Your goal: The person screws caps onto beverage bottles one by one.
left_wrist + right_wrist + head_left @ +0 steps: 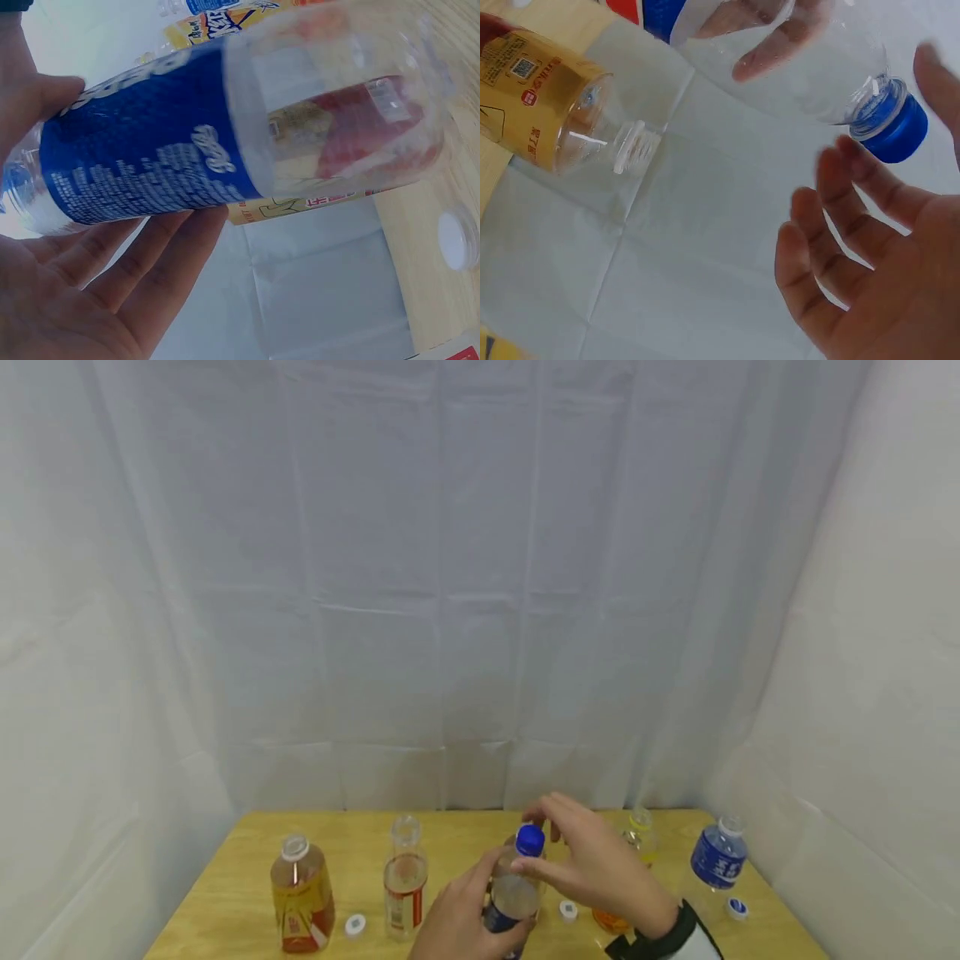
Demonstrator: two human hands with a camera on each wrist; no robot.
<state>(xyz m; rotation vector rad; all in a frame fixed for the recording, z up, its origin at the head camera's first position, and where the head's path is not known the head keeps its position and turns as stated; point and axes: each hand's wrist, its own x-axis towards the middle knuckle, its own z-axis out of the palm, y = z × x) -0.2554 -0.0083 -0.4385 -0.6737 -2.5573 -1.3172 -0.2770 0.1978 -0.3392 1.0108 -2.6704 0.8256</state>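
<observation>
My left hand grips a clear plastic bottle with a blue label and white lettering. In the left wrist view the thumb lies on one side of the label and the fingers on the other. A blue screw cap sits on the bottle's neck. Beside that cap, my right hand is held with fingers loosely bent. In the right wrist view a gap shows between its thumb and fingers, with the blue cap close to the fingertips.
A bottle with a yellow and red label and a slim clear bottle stand left. On the right are a yellow-necked bottle and a blue-labelled bottle. White caps and a blue-and-white cap lie on the wooden table.
</observation>
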